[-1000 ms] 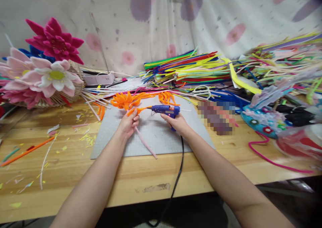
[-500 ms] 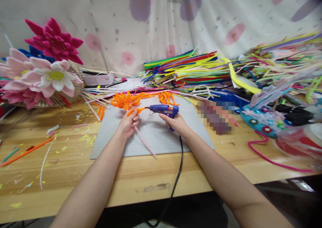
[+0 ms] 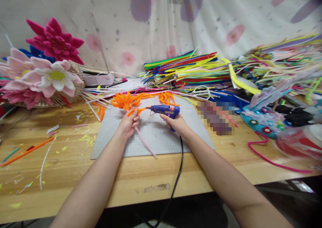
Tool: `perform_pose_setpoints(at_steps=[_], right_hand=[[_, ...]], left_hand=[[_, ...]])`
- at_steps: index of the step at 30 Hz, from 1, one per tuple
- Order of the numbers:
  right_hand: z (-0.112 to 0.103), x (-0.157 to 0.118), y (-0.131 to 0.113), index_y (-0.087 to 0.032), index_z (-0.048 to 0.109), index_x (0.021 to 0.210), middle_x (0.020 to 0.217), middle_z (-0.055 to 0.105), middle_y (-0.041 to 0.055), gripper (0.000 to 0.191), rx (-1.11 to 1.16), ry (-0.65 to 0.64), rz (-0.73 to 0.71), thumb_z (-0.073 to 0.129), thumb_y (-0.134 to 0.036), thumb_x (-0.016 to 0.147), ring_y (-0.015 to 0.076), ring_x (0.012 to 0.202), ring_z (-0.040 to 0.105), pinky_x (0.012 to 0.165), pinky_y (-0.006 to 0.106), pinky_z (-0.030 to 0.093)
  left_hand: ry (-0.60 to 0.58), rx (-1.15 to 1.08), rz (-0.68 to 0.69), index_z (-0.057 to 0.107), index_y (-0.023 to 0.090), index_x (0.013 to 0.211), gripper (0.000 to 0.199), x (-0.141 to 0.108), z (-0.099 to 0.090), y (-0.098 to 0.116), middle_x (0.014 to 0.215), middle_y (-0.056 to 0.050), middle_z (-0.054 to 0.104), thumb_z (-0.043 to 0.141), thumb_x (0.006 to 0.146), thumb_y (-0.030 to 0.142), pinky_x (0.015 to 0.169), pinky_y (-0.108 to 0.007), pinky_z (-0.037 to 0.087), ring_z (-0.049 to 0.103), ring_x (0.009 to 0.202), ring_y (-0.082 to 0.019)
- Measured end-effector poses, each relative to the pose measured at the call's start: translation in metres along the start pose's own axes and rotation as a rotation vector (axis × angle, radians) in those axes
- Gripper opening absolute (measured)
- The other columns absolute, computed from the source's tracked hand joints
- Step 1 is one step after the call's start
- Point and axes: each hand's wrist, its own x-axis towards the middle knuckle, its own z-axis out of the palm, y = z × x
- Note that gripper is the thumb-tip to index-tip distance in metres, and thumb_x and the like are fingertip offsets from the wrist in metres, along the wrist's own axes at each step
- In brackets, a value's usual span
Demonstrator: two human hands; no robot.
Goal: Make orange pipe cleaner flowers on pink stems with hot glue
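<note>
- Glue gun (image 3: 163,109): centre of the frame, above the grey mat (image 3: 161,140); long axis nearly horizontal, nozzle pointing left, handle pointing down
- Glue stick (image 3: 185,110): projects from the rear of the gun toward the right of the frame, in line with the barrel
- Right hand (image 3: 177,123): fingers wrapped around the handle; trigger contact cannot be told
- Left hand (image 3: 130,123): thumb and fingers pinched on the orange petal piece (image 3: 137,111), left of centre
- Petal piece: long axis runs slightly upward to the right, its free end facing the nozzle; contact with the nozzle tip cannot be told
- Orange flower (image 3: 124,100): just above the left hand, petals spread outward
- Pink stem (image 3: 146,143): slants from the left hand toward the lower right, end near the mat's lower edge; its junction with the flower is hidden
- Black cord (image 3: 179,171): descends from the handle toward the bottom of the frame
- Orange loops (image 3: 166,97): upper part of the mat, above the gun
</note>
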Motion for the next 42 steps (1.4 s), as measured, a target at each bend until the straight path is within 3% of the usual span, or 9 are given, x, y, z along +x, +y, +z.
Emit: perform_pose_setpoints(at_steps=[8, 13, 19, 23, 28, 32, 35, 40, 42], right_hand=[[-0.001, 0.001, 0.001, -0.021, 0.062, 0.076, 0.051, 0.053, -0.0026, 0.033, 0.002, 0.034, 0.005, 0.065, -0.051, 0.062, 0.0125, 0.053, 0.051, 0.049, 0.024, 0.040], [-0.005, 0.001, 0.004, -0.018, 0.055, 0.062, 0.046, 0.049, -0.0035, 0.037, -0.014, 0.012, 0.095, 0.064, -0.054, 0.062, 0.0082, 0.042, 0.041, 0.042, 0.022, 0.033], [-0.014, 0.001, 0.003, -0.015, 0.056, 0.060, 0.047, 0.051, -0.0009, 0.043, 0.124, 0.085, 0.132, 0.063, -0.058, 0.061, 0.0072, 0.040, 0.041, 0.038, 0.021, 0.033], [-0.032, 0.007, 0.005, -0.016, 0.059, 0.067, 0.053, 0.056, 0.0006, 0.043, 0.140, 0.208, 0.074, 0.061, -0.059, 0.062, 0.0073, 0.043, 0.043, 0.040, 0.020, 0.035], [-0.067, 0.016, 0.013, -0.015, 0.063, 0.070, 0.047, 0.051, -0.0007, 0.046, -0.050, 0.535, 0.084, 0.058, -0.060, 0.064, 0.0090, 0.040, 0.040, 0.039, 0.023, 0.033], [-0.087, 0.021, 0.020, -0.013, 0.067, 0.076, 0.061, 0.062, 0.0086, 0.046, -0.414, 0.536, 0.186, 0.060, -0.057, 0.063, 0.0206, 0.061, 0.059, 0.057, 0.031, 0.044], [-0.090, 0.023, 0.024, -0.012, 0.068, 0.086, 0.081, 0.067, 0.0163, 0.050, -0.620, 0.497, 0.232, 0.059, -0.057, 0.064, 0.0291, 0.084, 0.062, 0.072, 0.037, 0.045], [-0.086, 0.027, 0.034, -0.011, 0.063, 0.100, 0.094, 0.065, 0.0183, 0.057, -0.630, 0.460, 0.251, 0.054, -0.057, 0.068, 0.0296, 0.093, 0.060, 0.079, 0.038, 0.043], [-0.087, 0.027, 0.034, -0.011, 0.057, 0.108, 0.100, 0.063, 0.0166, 0.062, -0.590, 0.519, 0.159, 0.059, -0.055, 0.065, 0.0276, 0.094, 0.058, 0.081, 0.038, 0.043]], left_hand=[[0.022, -0.015, -0.018, 0.050, 0.014, 0.073, 0.019, -0.002, 0.003, 0.001, 0.057, 0.007, 0.037, 0.067, 0.067, 0.009, 0.027, -0.006, 0.016, 0.034, 0.037, 0.001], [0.023, -0.019, -0.007, 0.049, 0.014, 0.072, 0.018, -0.002, 0.003, 0.002, 0.057, 0.007, 0.037, 0.066, 0.069, 0.009, 0.027, -0.006, 0.017, 0.035, 0.037, 0.001], [0.020, -0.015, -0.007, 0.050, 0.013, 0.074, 0.019, -0.001, 0.001, 0.002, 0.060, 0.007, 0.040, 0.068, 0.068, 0.010, 0.027, -0.006, 0.017, 0.035, 0.038, 0.001], [0.012, -0.016, -0.008, 0.050, 0.012, 0.074, 0.022, 0.000, 0.000, 0.002, 0.061, 0.007, 0.040, 0.070, 0.065, 0.011, 0.027, -0.006, 0.017, 0.035, 0.038, 0.001], [0.000, 0.011, 0.010, 0.049, 0.013, 0.071, 0.022, 0.001, -0.001, 0.000, 0.059, 0.007, 0.040, 0.071, 0.065, 0.014, 0.027, -0.006, 0.018, 0.035, 0.039, 0.001], [-0.017, 0.044, 0.021, 0.049, 0.012, 0.068, 0.026, -0.001, -0.001, -0.001, 0.058, 0.007, 0.040, 0.074, 0.061, 0.016, 0.027, -0.006, 0.018, 0.035, 0.039, 0.001], [-0.009, 0.044, 0.032, 0.049, 0.012, 0.068, 0.027, -0.003, 0.000, 0.001, 0.057, 0.007, 0.040, 0.075, 0.060, 0.017, 0.027, -0.006, 0.018, 0.035, 0.039, 0.001], [-0.004, 0.028, 0.054, 0.050, 0.012, 0.066, 0.026, -0.005, 0.003, 0.002, 0.057, 0.007, 0.040, 0.074, 0.060, 0.016, 0.028, -0.007, 0.018, 0.034, 0.039, 0.001], [-0.009, 0.032, 0.059, 0.050, 0.012, 0.066, 0.025, -0.006, 0.003, 0.002, 0.056, 0.007, 0.039, 0.074, 0.060, 0.016, 0.028, -0.007, 0.018, 0.034, 0.039, 0.001]])
